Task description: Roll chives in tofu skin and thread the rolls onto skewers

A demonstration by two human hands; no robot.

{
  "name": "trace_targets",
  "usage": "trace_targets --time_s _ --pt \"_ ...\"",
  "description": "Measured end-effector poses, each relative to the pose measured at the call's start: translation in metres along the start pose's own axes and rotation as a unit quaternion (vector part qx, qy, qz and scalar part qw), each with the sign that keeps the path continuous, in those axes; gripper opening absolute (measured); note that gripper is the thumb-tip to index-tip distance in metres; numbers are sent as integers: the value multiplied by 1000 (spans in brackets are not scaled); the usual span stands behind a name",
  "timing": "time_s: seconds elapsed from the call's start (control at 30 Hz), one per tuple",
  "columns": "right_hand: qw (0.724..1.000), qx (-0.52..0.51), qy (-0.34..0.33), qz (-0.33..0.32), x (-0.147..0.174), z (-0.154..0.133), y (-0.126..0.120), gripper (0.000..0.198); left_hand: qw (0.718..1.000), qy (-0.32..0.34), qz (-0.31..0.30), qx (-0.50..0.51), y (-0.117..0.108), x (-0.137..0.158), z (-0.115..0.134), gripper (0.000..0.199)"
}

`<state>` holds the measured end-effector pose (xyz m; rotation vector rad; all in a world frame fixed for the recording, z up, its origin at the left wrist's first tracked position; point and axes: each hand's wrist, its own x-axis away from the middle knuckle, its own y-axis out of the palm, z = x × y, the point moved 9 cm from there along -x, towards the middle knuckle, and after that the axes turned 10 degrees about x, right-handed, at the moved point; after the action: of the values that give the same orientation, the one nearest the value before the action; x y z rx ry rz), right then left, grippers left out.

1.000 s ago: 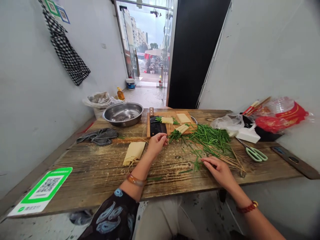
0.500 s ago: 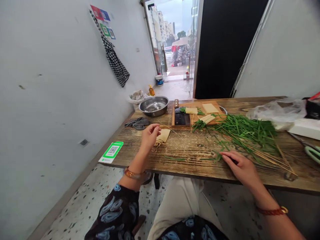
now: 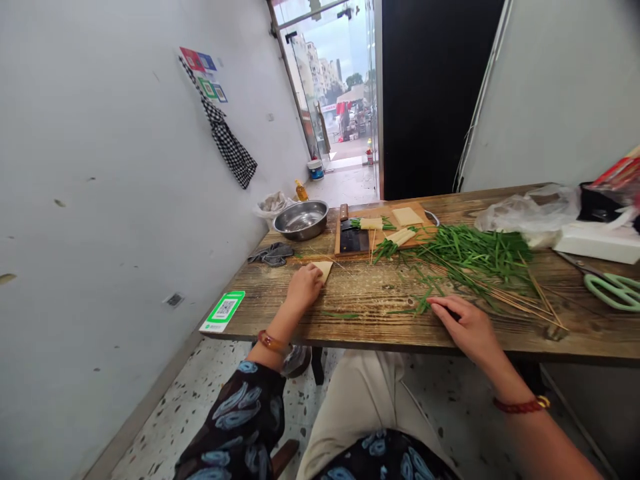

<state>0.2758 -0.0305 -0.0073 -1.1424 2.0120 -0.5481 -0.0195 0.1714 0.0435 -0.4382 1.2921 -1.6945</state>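
Note:
My left hand (image 3: pixel 306 287) rests at the left of the table, its fingers curled down over the near edge of a pale yellow sheet (image 3: pixel 325 269), which looks like tofu skin. What lies under those fingers is hidden. Farther right, my right hand (image 3: pixel 463 323) is low over the wood with thumb and forefinger together at some green leaf scraps (image 3: pixel 423 305). On the wooden cutting board (image 3: pixel 430 231) lie a cleaver (image 3: pixel 354 239), another pale sheet (image 3: pixel 407 216) and pale rolls (image 3: pixel 401 236) wrapped around green stalks. A heap of cut green leaves (image 3: pixel 475 250) is beside the board.
Thin wooden skewers (image 3: pixel 520 300) lie across the leaves' near side. At the right are green-handled scissors (image 3: pixel 613 292), a white box (image 3: pixel 597 243) and a plastic bag (image 3: pixel 530 210). A steel basin (image 3: pixel 301 221), a grey cloth (image 3: pixel 273 254) and a QR-code card (image 3: pixel 223 311) are on the left.
My left hand has lowered from above the sheet onto its near edge, covering the brownish scraps there. The right hand stays by the green scraps. The view has shifted slightly.

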Motion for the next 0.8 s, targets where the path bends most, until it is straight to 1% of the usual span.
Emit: trace_targets --time_s 0.1,0.27,0.43,0.53,0.6,0.67,0.73,0.8 --pt "1000 -3 -2 4 0 1 0 33 1000 -16 6 12 0 -5 -8 11" --pt "1000 -5 -5 -4 0 5 4 33 996 -61 18 56 -8 -15 -25 15" --pt "1000 -1 5 -8 1 7 6 33 984 -103 15 147 -14 -19 -39 24" --pt "1000 0 2 -7 1 7 6 33 967 -120 30 222 -13 -18 -43 18" --pt "1000 5 -3 -5 2 9 5 32 950 -132 55 279 -11 -16 -47 12" --pt "1000 15 -5 3 1 10 2 32 923 -146 90 345 -12 -15 -52 11" --pt "999 32 -22 16 0 4 -1 32 883 -162 134 420 -17 -13 -60 10" --pt "996 61 -69 16 0 -19 3 31 829 -177 176 501 -25 -11 -69 7"
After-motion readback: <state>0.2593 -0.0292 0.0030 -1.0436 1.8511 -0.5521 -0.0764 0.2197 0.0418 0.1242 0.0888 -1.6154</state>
